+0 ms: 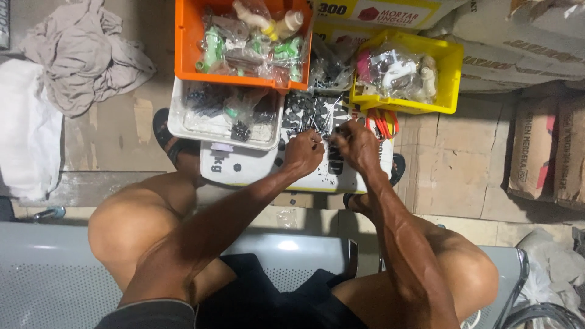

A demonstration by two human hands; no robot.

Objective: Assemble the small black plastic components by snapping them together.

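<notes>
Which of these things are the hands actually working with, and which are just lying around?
In use:
left hand
right hand
heap of small black parts
white board under them

Lying about:
orange plastic bin of bagged fittings
yellow plastic bin
clear shallow tray
crumpled grey cloth
brown paper sacks

orange bin (183, 42) left | yellow bin (448, 67) right | tray (177, 125) before orange bin

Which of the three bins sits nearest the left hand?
The shallow white tray, just beside the left hand. The orange bin lies beyond it, and the yellow bin is by the right hand.
</notes>
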